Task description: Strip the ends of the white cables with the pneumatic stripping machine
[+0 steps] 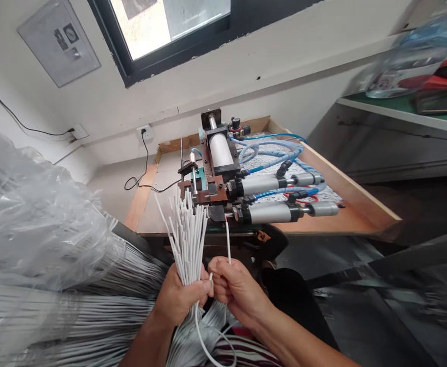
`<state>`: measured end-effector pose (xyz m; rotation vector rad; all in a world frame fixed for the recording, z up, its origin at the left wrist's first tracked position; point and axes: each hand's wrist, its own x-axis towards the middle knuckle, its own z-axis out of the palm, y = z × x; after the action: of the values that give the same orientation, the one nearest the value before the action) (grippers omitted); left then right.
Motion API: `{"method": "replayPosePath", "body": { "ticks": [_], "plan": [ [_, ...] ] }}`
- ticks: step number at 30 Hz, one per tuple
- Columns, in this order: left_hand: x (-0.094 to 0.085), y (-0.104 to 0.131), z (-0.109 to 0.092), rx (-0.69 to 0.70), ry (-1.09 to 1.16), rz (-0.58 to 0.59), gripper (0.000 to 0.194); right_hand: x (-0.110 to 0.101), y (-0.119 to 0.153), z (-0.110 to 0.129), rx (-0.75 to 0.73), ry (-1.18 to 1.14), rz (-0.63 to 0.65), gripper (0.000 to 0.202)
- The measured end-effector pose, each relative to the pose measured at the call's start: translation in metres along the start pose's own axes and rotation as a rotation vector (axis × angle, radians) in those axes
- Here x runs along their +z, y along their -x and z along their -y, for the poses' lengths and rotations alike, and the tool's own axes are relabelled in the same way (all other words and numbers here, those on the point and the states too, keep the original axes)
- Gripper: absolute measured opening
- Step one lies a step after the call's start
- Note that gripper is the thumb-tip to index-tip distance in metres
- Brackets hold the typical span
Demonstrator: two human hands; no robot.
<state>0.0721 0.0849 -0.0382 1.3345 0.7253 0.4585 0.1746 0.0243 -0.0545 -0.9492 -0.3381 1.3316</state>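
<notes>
A thick bundle of white cables [188, 244] stands upright in my left hand [183, 295], whose fingers wrap round it. Beside it, my right hand [239, 288] pinches a single white cable [228, 239]. The upper end of that cable shows a bit of red and points up toward the pneumatic machine [216, 196]. Between my two hands a short white cable end [210, 277] sticks out; which hand grips it I cannot tell. One loose cable loops down below my left hand. The machine has silver cylinders and blue air hoses.
The machine stands on a wooden-edged bench [361, 204]. Long grey cable bundles [108, 306] under clear plastic wrap [47, 214] lie at the left. A shelf [399, 109] with a large plastic bottle [403, 71] is at the upper right. A power cord [147, 153] runs to a wall socket.
</notes>
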Motion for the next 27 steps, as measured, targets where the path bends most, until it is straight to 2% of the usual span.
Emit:
{"method": "replayPosePath", "body": {
  "ticks": [5, 7, 9, 12, 14, 17, 22, 25, 27],
  "plan": [
    [-0.003, 0.001, 0.002, 0.013, 0.028, -0.020, 0.009, -0.007, -0.006, -0.003, -0.246, 0.224, -0.100, 0.026],
    [-0.004, 0.002, -0.001, 0.018, 0.043, -0.049, 0.009, -0.013, -0.010, 0.000, -0.247, 0.179, -0.143, 0.029],
    [-0.004, 0.002, -0.005, 0.015, 0.085, -0.103, 0.008, -0.017, -0.012, 0.002, -0.201, 0.167, -0.125, 0.032],
    [-0.003, 0.000, -0.007, 0.030, 0.170, -0.215, 0.017, -0.018, -0.010, -0.003, -0.116, 0.312, 0.042, 0.037],
    [-0.003, -0.003, -0.005, 0.042, 0.214, -0.273, 0.023, -0.017, -0.007, -0.011, -0.121, 0.389, 0.105, 0.039],
    [-0.004, -0.007, 0.001, 0.065, 0.250, -0.325, 0.017, -0.016, -0.001, -0.025, -0.172, 0.428, 0.107, 0.037],
    [-0.003, -0.009, 0.003, 0.109, 0.267, -0.368, 0.013, -0.017, 0.007, -0.040, -0.176, 0.373, 0.033, 0.029],
    [-0.002, -0.008, 0.001, 0.033, 0.300, -0.375, 0.014, -0.015, 0.009, -0.036, -0.225, 0.382, 0.040, 0.025],
    [-0.002, -0.007, 0.001, 0.019, 0.308, -0.381, 0.014, -0.012, 0.007, -0.026, -0.276, 0.436, 0.069, 0.020]
  ]
}}
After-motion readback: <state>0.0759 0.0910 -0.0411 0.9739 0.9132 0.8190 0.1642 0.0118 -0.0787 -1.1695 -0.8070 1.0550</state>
